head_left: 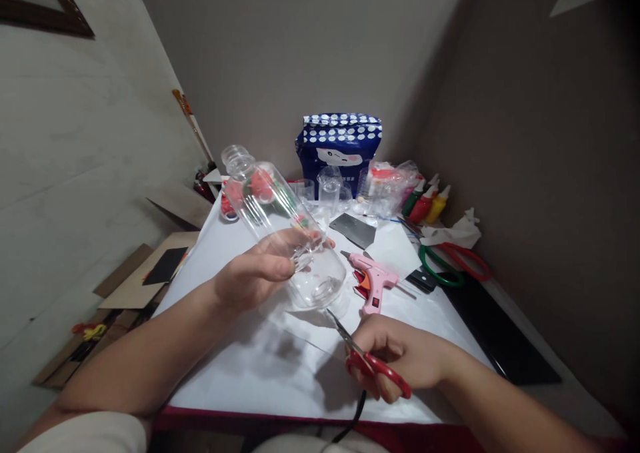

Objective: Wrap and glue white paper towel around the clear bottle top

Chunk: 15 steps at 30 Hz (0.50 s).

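My left hand (255, 273) is closed around a clear plastic bottle (270, 203), held tilted above the table with its neck up to the left and its base towards my right hand. A dent or cut shows in the bottle wall near my thumb; I cannot tell which. In my right hand (395, 350) are red-handled scissors (367, 363), my fingers through the loops. Their blades look nearly closed and point up at the bottle's base, close to it. Just beyond my right hand lies a pink glue gun (373, 276) with a glue stick in its back.
A blue bag (340, 150) stands at the back, with clear plastic pieces (387, 186) before it. Paint bottles (425, 203), green and red rings (443, 270) and a black panel (500, 333) are on the right. Cardboard (145, 273) lies left of the table (215, 373).
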Tool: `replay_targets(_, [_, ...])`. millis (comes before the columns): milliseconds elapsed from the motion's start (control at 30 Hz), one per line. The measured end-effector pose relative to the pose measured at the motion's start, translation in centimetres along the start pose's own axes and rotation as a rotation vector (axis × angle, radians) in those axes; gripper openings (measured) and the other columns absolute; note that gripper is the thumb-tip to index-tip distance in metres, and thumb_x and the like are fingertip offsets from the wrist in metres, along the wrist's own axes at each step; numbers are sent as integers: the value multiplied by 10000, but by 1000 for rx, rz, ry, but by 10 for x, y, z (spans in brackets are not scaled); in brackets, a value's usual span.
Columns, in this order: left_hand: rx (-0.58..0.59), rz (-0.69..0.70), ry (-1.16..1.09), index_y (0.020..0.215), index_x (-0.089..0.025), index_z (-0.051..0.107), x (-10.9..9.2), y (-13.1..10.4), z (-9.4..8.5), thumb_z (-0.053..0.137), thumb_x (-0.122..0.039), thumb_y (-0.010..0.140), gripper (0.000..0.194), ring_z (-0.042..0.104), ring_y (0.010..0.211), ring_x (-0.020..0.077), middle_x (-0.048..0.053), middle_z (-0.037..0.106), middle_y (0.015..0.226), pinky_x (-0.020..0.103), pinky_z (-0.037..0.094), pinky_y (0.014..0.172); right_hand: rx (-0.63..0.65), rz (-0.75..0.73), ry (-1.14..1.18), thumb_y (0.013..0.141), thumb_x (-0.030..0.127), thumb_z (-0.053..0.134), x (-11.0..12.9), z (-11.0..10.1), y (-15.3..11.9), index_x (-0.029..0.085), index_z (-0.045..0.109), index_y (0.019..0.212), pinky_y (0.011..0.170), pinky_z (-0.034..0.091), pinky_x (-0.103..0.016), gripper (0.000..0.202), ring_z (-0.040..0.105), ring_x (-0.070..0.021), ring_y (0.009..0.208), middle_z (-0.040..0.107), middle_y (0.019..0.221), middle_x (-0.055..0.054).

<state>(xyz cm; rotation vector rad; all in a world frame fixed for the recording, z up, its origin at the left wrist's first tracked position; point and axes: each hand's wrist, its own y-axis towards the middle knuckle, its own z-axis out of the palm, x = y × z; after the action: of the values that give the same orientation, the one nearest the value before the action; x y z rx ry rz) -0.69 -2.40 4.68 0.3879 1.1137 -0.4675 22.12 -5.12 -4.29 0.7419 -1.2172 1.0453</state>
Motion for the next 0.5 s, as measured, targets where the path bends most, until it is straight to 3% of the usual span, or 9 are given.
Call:
replay_targets(267, [12,-1,33,971,-202,765,0,1,0,739,-246,515,459,650,910,264,43,743,1016,350,505,827,5,32,-25,648,388,844,-1,0,-3,134,498,588,442,324,-150,434,375,-30,465,469,516,61])
replay_targets(500, [-2,24,9,974,-202,752,0,-1,-1,704,-178,528,448,644,930,270,49,744,1014,367,486,850,-8,4,-35,723,394,791,0,0,-1,138,497,596,441,299,-151,410,365,-37,472,445,526,65])
